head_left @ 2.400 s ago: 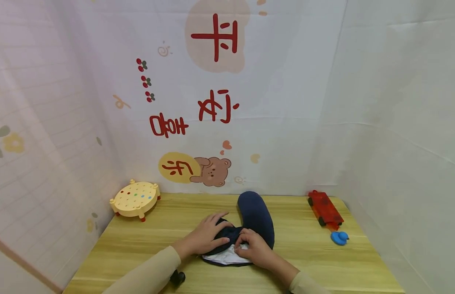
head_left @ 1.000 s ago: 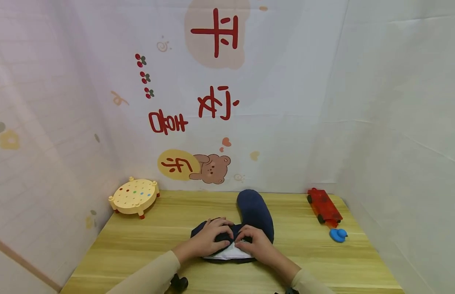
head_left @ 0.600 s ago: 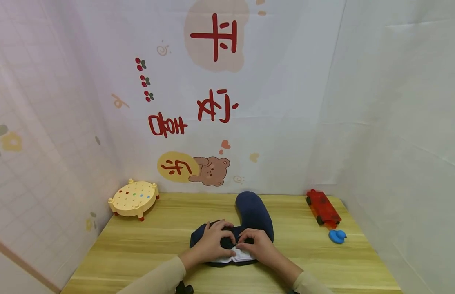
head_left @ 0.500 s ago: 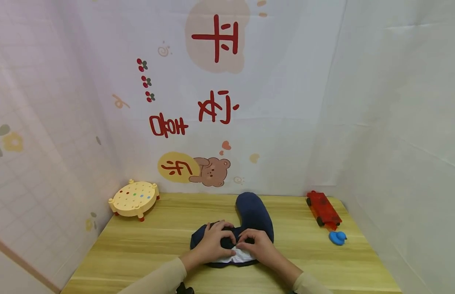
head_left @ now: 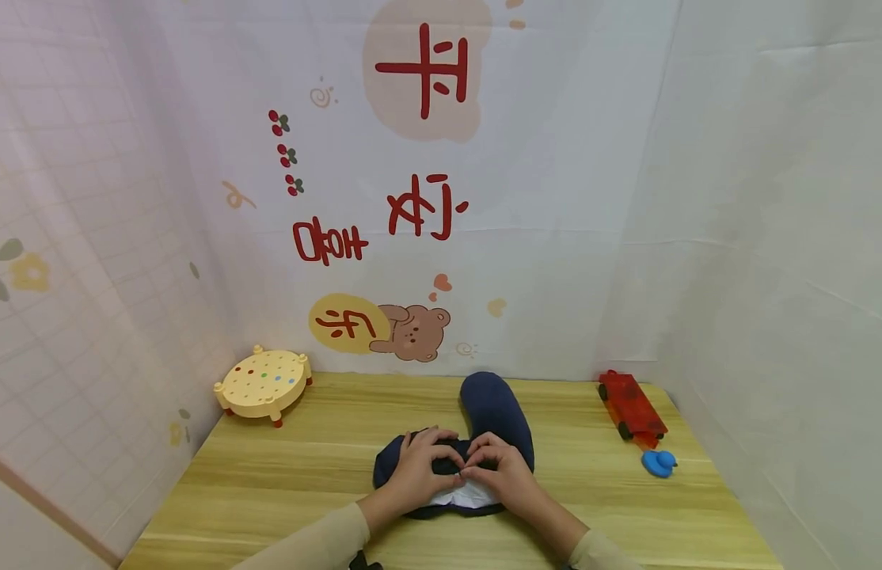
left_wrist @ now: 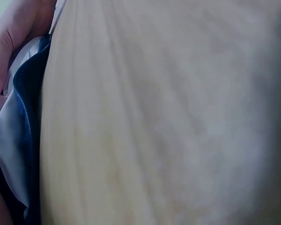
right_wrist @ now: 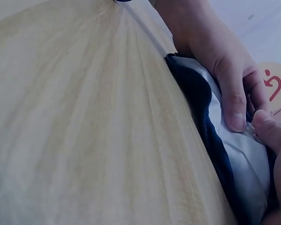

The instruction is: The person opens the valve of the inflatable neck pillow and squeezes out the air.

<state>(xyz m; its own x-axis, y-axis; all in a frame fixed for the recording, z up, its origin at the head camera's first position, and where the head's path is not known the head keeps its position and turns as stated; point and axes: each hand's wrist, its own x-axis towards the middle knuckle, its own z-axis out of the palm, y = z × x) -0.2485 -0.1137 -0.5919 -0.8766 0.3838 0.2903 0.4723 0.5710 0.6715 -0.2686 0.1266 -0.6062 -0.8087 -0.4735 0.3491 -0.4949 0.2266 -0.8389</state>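
Note:
A navy U-shaped neck pillow [head_left: 494,408] lies on the table, its near side unzipped so that white inner fabric [head_left: 465,497] shows. My left hand [head_left: 418,471] lies over the pillow's left part, thumb and forefinger pinching at the opening. From the other side my right hand [head_left: 505,475] pinches the same spot, fingertips of both hands almost meeting. In the right wrist view, the left thumb [right_wrist: 235,110] presses the white fabric beside the right thumb [right_wrist: 269,129]. The toothed zipper edge [left_wrist: 25,112] appears in the left wrist view. What sits exactly between the fingertips is hidden.
On the wood-grain table [head_left: 284,491], a round cream pegged toy [head_left: 264,383] stands at the back left. At the right are a red toy car [head_left: 632,405] and a blue toy duck [head_left: 659,463]. White printed cloth [head_left: 555,198] encloses the back and sides.
My left hand has moved right and closer to the right hand, its thumb now at the opening's edge. More of the pillow's left end shows. My right hand keeps pinching almost the same place.

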